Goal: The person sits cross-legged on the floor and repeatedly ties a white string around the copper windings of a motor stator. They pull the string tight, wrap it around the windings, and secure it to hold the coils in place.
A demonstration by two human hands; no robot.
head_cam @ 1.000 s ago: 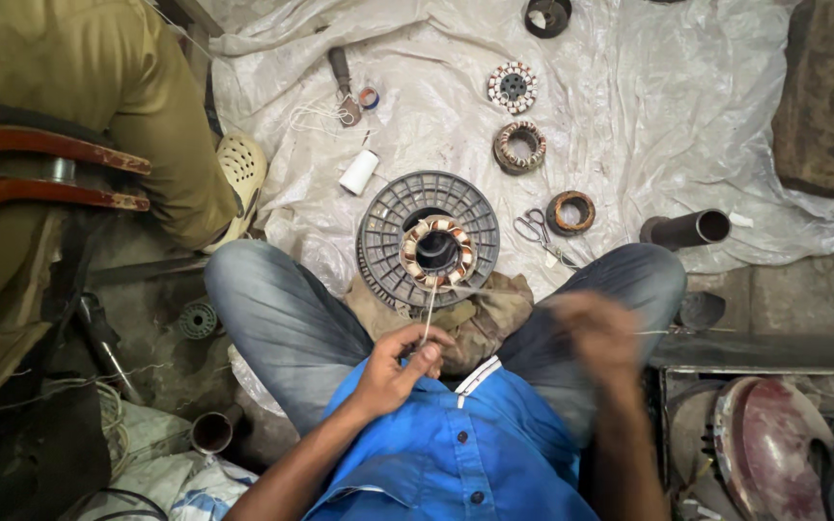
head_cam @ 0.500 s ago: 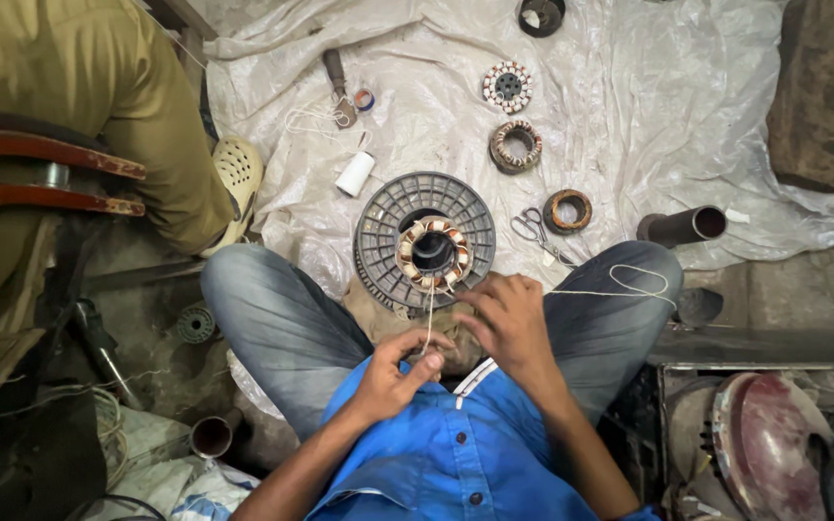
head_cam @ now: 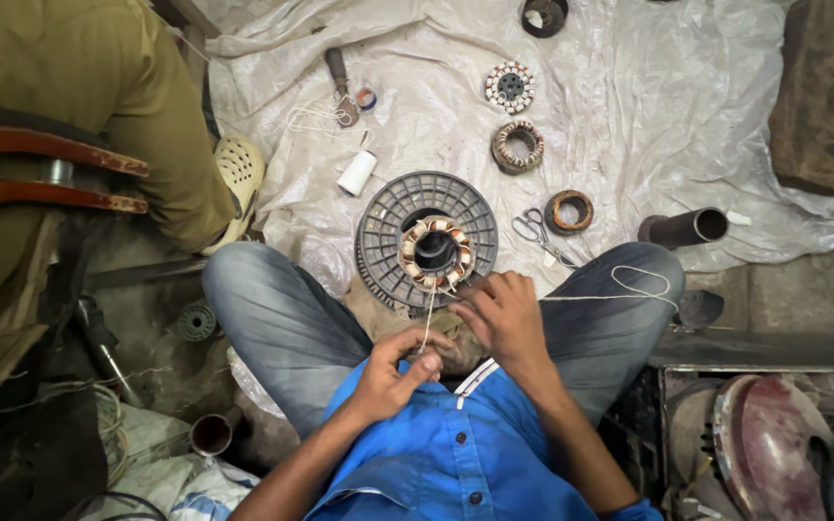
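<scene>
Lacing stator (head_cam: 434, 253) on spool (head_cam: 383, 232): my left hand (head_cam: 393, 371) pinched on string (head_cam: 427, 318), right hand (head_cam: 506, 314) fingers together at coil; keep tension even, I judge.

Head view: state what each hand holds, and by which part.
Left hand pinches the pale string at its lower end, below the wound stator. Right hand fingertips grip the same string beside the stator.
</scene>
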